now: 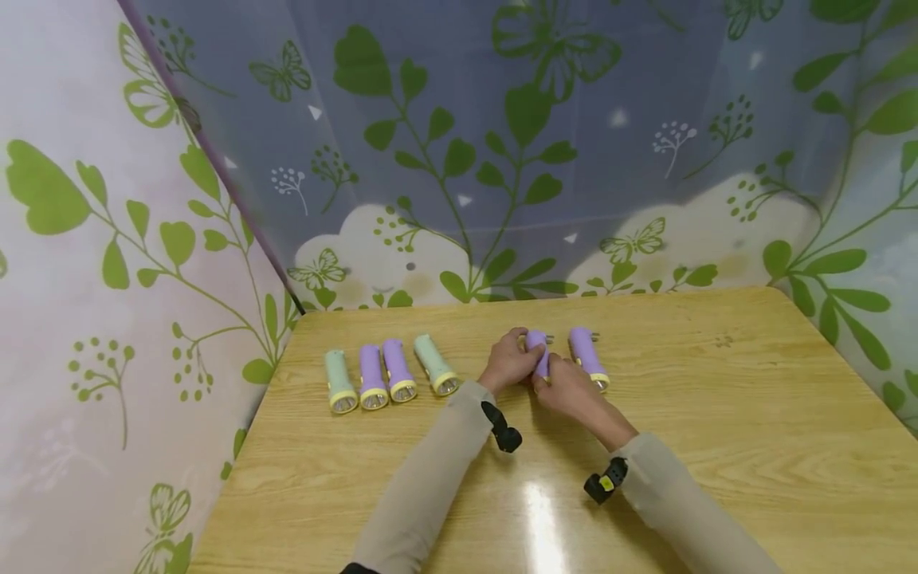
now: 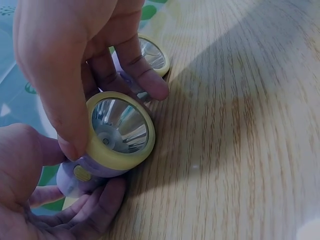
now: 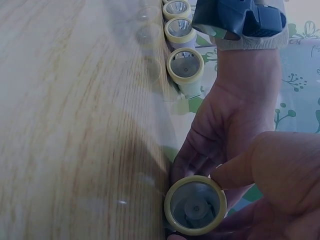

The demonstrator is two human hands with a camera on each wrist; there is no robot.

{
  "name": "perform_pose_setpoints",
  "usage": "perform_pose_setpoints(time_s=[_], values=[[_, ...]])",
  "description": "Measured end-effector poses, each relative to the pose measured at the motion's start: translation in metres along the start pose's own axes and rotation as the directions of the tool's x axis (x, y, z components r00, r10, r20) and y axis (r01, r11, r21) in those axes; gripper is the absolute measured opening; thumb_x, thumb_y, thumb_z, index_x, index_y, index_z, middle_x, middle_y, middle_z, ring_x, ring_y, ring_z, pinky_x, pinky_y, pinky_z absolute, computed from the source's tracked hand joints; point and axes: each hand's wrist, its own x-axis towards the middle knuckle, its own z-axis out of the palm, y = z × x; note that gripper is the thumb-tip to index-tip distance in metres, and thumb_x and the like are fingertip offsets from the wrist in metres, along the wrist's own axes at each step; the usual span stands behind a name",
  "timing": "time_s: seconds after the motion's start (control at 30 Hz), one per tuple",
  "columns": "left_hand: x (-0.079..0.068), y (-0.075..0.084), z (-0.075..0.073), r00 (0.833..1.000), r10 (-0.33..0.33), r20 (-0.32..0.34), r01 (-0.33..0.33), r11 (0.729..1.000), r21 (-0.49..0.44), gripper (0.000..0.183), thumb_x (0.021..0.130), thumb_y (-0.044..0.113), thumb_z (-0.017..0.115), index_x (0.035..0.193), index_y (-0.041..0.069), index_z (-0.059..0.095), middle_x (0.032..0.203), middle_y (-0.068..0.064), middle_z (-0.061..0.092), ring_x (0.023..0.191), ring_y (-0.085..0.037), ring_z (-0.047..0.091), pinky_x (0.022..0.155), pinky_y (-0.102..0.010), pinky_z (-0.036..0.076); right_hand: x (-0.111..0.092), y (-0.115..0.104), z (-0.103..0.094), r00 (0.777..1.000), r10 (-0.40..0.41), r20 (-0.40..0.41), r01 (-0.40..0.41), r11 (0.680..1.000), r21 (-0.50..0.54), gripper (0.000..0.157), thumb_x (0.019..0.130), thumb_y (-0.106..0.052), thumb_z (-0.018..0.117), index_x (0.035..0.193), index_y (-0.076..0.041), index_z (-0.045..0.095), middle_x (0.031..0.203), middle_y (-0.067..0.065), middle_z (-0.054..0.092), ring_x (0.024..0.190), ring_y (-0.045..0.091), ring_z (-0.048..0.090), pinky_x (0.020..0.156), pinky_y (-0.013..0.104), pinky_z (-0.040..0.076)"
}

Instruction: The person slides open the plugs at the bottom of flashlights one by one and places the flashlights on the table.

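Head view: left hand (image 1: 512,363) and right hand (image 1: 570,389) grip a purple flashlight (image 1: 535,341) right of centre, four flashlights (image 1: 397,368) lined up left; left wrist view: right hand partly obstructs a second flashlight (image 2: 153,54), upper centre; right wrist view: dark wristband (image 3: 240,19), upper right.

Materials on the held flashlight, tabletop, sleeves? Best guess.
Held flashlight: probably molded plastic, from the smooth, evenly purple body; its reflector is mirror-bright, perhaps metallized plastic.
Tabletop: wood or wood-look laminate, can't tell which; grain shows, and the glare streak suggests a glossy coat.
Sleeves: fabric, matte, no shine on the beige; fiber unclear.
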Motion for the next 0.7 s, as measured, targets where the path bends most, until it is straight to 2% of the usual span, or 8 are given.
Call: perform_pose_setpoints(time_s=[0.17,0.27,0.37,0.5,0.6,0.7], values=[[-0.001,0.000,0.002,1.000,-0.001,-0.010,0.001,1.000,0.027,0.058,0.099,0.034,0.063,0.148,0.007,0.049,0.122,-0.016,0.069,0.089,-0.017,0.059,0.082,-0.030,0.052,-0.001,-0.001,0.000,1.000,0.000,0.003,0.000,1.000,-0.014,0.043,0.099,-0.015,0.054,0.126,0.018,0.054,0.089,0.020,0.064,0.073,0.025,0.057,0.062,0.033,0.046],[-0.001,0.000,0.002,1.000,0.006,-0.021,-0.005,0.999,0.032,0.058,0.099,0.035,0.062,0.148,0.006,0.049,0.128,-0.018,0.067,0.098,-0.022,0.062,0.089,-0.035,0.054,0.000,-0.002,-0.001,1.000,-0.004,-0.002,0.004,1.000,-0.016,0.041,0.099,-0.015,0.052,0.124,0.017,0.055,0.087,0.019,0.063,0.072,0.025,0.057,0.061,0.033,0.045],[-0.002,0.000,0.002,1.000,0.004,-0.027,-0.003,1.000,0.031,0.059,0.099,0.036,0.061,0.147,0.004,0.049,0.135,-0.020,0.064,0.114,-0.029,0.064,0.099,-0.040,0.054,0.000,-0.004,-0.003,1.000,-0.013,-0.002,0.013,1.000,-0.013,0.036,0.099,-0.014,0.051,0.117,0.017,0.056,0.083,0.018,0.061,0.070,0.025,0.055,0.059,0.032,0.044],[-0.003,-0.001,0.002,1.000,-0.013,-0.028,0.013,1.000,0.011,0.062,0.100,0.038,0.058,0.148,0.001,0.046,0.143,-0.022,0.059,0.129,-0.033,0.059,0.108,-0.044,0.050,0.000,-0.006,-0.012,1.000,-0.017,0.019,0.017,1.000,-0.002,0.028,0.098,-0.011,0.048,0.105,0.013,0.058,0.080,0.014,0.056,0.064,0.022,0.052,0.055,0.029,0.040],[-0.003,0.000,0.001,1.000,-0.017,-0.023,0.017,1.000,0.003,0.062,0.101,0.040,0.056,0.149,0.001,0.045,0.140,-0.021,0.061,0.125,-0.032,0.062,0.106,-0.043,0.053,0.002,-0.008,-0.021,0.999,-0.018,0.040,0.017,1.000,0.012,0.035,0.100,-0.011,0.045,0.118,0.017,0.057,0.073,0.009,0.052,0.056,0.018,0.049,0.052,0.027,0.038],[-0.003,0.002,-0.003,1.000,-0.026,-0.011,0.026,0.999,-0.020,0.062,0.103,0.041,0.054,0.149,0.002,0.044,0.127,-0.021,0.067,0.106,-0.029,0.070,0.095,-0.039,0.058,0.006,-0.009,-0.031,0.999,-0.024,0.042,0.023,0.999,0.024,0.048,0.103,-0.013,0.042,0.137,0.021,0.045,0.064,0.003,0.048,0.050,0.013,0.043,0.051,0.027,0.037]])
